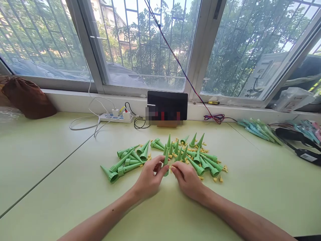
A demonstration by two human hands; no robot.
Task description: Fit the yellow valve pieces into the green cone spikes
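My left hand (152, 171) is closed around a green plastic watering spike (166, 160), its pointed tip upward. Close beside it, my right hand (188, 175) pinches a small yellow valve piece (171, 168) near the spike's side. Whether the two parts touch, I cannot tell. To the left lies a heap of green spikes (129, 162), their round threaded ends showing. More green spikes (205, 164) lie and stand behind and to the right of my hands, with several small yellow pieces (218, 179) scattered among them.
A dark tablet (167, 103) stands at the back against the sill. Left of it is a power strip (116, 117) with white cables. Bagged green and blue items (260, 130) and a black strap (298, 144) lie at the right. A brown bag (28, 97) sits at the far left.
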